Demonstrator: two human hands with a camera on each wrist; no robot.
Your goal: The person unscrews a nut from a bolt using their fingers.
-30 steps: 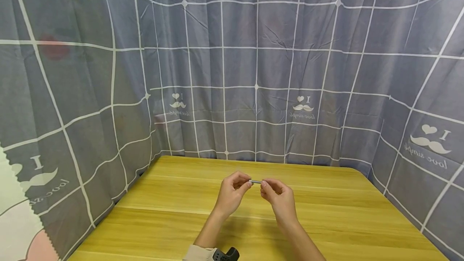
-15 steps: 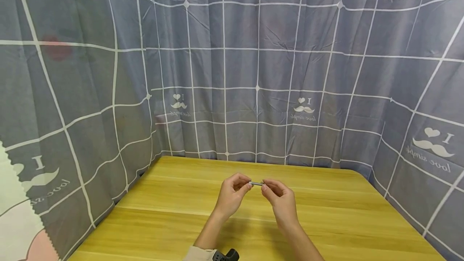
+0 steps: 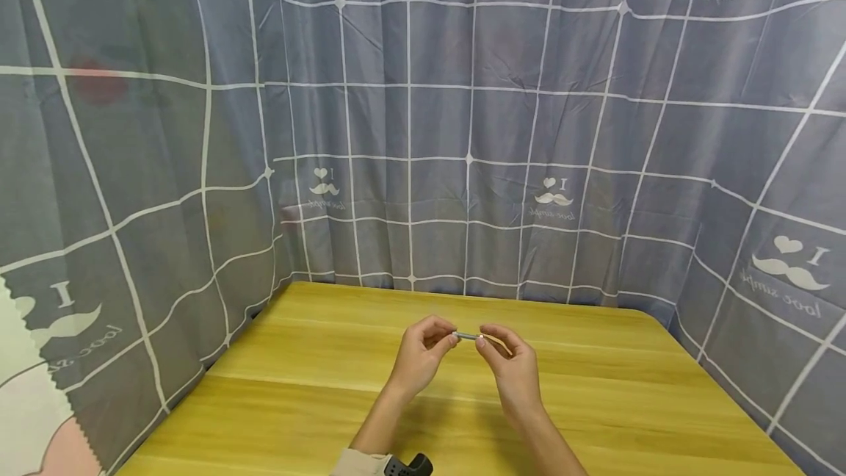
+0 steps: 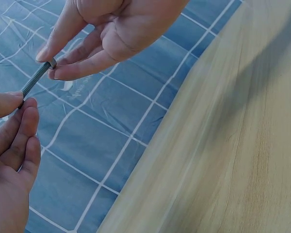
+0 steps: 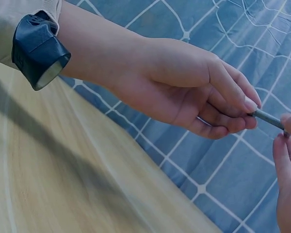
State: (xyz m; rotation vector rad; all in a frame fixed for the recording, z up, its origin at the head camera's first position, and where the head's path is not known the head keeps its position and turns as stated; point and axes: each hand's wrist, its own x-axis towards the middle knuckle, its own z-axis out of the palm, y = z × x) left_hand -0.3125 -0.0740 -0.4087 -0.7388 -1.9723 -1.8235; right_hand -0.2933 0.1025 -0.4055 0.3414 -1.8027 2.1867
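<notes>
A short grey threaded bolt (image 3: 467, 336) spans the gap between both hands, held up over the table. My left hand (image 3: 419, 358) pinches one end between thumb and fingertips. At the other end, the thumb and fingertips of my right hand (image 3: 514, 364) close on a wider metal piece. In the left wrist view the thread of the bolt (image 4: 35, 80) shows plainly; I cannot tell whether its wider end (image 4: 53, 63) is a nut or the head. The right wrist view shows the bolt (image 5: 269, 119) with its ends covered by fingers.
Below the hands lies a yellow wood-grain table (image 3: 317, 358). A grey curtain (image 3: 436, 123) with white grid lines hangs behind and along both sides. A black device (image 3: 410, 466) is strapped at the left wrist, beside a beige sleeve (image 3: 360, 463).
The right thumb and index finger have shifted slightly at their end of the bolt, and more of its length shows between the hands. The left hand stays nearly in place.
</notes>
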